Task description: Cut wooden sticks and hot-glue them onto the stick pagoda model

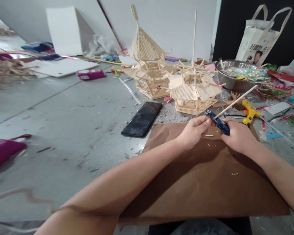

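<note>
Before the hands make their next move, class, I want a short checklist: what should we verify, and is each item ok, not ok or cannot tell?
1. Right hand gripping the dark blue hand tool: ok.
2. Left hand well clear of that tool: not ok; its fingers are right at it.
3. Long, pale wooden stick seated squarely in the tool: cannot tell; the contact is too small to see.
4. Brown paper sheet free of scraps: not ok; tiny pale bits lie on it.
5. Both pale wooden pagoda models standing upright: ok.
</note>
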### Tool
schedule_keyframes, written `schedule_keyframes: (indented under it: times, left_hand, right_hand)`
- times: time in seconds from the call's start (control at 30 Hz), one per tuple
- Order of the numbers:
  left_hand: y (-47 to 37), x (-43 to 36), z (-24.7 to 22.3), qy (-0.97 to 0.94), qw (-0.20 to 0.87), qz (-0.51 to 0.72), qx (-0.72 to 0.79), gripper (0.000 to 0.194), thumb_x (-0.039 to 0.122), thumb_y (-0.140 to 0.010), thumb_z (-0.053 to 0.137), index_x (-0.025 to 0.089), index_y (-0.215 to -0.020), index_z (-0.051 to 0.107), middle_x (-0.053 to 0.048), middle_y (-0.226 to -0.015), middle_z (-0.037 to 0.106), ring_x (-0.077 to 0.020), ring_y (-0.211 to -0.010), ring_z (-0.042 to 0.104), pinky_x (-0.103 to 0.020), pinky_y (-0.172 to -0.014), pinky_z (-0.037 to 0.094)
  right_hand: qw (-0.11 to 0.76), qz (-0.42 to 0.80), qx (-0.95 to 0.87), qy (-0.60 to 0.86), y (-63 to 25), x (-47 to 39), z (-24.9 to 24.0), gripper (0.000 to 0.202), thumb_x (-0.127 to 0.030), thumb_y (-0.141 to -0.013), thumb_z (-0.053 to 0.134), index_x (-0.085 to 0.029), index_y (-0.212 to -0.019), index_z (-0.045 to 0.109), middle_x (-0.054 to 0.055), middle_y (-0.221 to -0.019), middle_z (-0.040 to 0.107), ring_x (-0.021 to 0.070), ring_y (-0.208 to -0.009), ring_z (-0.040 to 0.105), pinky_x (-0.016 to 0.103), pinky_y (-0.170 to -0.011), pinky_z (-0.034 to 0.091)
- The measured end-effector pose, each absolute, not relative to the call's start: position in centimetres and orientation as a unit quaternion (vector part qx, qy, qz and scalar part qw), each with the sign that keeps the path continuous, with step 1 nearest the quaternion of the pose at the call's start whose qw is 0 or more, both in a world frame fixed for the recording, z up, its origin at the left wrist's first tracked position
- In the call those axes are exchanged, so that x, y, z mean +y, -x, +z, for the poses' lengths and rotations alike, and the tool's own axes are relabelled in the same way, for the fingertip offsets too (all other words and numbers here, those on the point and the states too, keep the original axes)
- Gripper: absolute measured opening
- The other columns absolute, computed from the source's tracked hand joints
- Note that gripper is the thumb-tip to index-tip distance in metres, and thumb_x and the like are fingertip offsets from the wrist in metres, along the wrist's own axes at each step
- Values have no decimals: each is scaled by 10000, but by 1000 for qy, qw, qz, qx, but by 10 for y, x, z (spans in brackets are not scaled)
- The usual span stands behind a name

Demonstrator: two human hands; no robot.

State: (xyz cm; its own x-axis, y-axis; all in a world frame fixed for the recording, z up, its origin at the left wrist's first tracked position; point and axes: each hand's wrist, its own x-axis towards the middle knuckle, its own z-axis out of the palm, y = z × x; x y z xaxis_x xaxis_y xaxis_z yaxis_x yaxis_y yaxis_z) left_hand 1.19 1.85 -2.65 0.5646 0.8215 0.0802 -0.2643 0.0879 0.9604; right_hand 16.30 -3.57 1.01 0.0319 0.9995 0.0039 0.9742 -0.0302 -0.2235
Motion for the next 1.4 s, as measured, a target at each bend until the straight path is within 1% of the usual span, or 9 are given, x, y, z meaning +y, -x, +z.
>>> schedule_keyframes:
  times: [0.17, 0.3, 0.57, 0.63, 0.77, 0.9, 1.17, 1.27, 1.4]
  left_hand:
    - [-12, 17, -26, -556, 689, 393, 249, 346, 482, -719, 621, 149, -681, 536, 99, -405, 293, -33, -377, 200, -215, -402, 117]
    - [-12, 16, -24, -567, 675, 388, 270, 322, 459, -753, 591, 151, -684, 528, 98, -406, 301, -34, -375, 213, -215, -411, 127]
    - [-16, 15, -21, -598, 626, 341, 366, 235, 259, -861, 438, 157, -655, 490, 96, -395, 285, -52, -381, 221, -220, -433, 152]
    - [-17, 16, -23, -611, 605, 329, 391, 245, 238, -866, 420, 158, -644, 485, 92, -404, 299, -59, -398, 243, -221, -452, 173]
    - [-19, 18, -28, -637, 569, 292, 431, 272, 219, -861, 415, 163, -600, 470, 82, -423, 326, -73, -436, 281, -228, -496, 218]
    - [-20, 20, -30, -655, 537, 264, 462, 298, 205, -843, 424, 168, -549, 449, 65, -450, 360, -88, -476, 310, -238, -546, 265]
    - [-21, 22, -33, -658, 526, 249, 477, 285, 209, -829, 435, 167, -550, 475, 52, -468, 371, -109, -522, 357, -245, -609, 319]
    - [-21, 22, -32, -653, 531, 257, 476, 296, 211, -831, 435, 169, -540, 465, 57, -447, 358, -103, -499, 342, -236, -573, 306]
    - [-21, 23, -33, -655, 535, 254, 470, 292, 207, -828, 439, 166, -539, 455, 64, -435, 356, -85, -458, 298, -226, -509, 254]
  right_hand:
    - [61, 86, -690, 717, -162, -36, 12, 317, -317, -751, 460, -173, -1023, 529, 118, -919, 679, 295, -861, 635, 336, -694, 408]
    - [30, 82, -684, 724, -161, -37, 13, 304, -340, -760, 436, -161, -985, 535, 136, -878, 680, 313, -833, 639, 343, -667, 404]
    - [-2, 142, -693, 707, -167, -27, 14, 291, -332, -752, 448, -166, -941, 594, 129, -866, 690, 241, -807, 634, 275, -633, 387]
    - [-8, 177, -690, 702, -167, -24, 15, 245, -304, -734, 453, -167, -861, 613, 115, -812, 689, 218, -757, 631, 257, -600, 379]
    - [-34, 277, -645, 712, -166, -19, 12, 236, -287, -720, 438, -164, -558, 560, 85, -543, 618, 174, -529, 591, 242, -506, 378]
    - [-18, 365, -606, 707, -166, -15, -1, 272, -276, -693, 458, -173, -448, 510, 60, -453, 572, 147, -402, 533, 242, -449, 399]
    - [11, 412, -559, 719, -167, -13, -13, 215, -247, -646, 494, -173, -444, 488, 35, -461, 583, 117, -355, 501, 227, -408, 401]
    - [25, 432, -552, 713, -167, -13, -13, 211, -246, -656, 499, -167, -461, 488, 18, -432, 550, 107, -344, 481, 222, -408, 406]
    - [56, 512, -509, 689, -170, -14, -6, 140, -202, -666, 492, -166, -531, 476, -7, -441, 530, 100, -359, 484, 224, -434, 425]
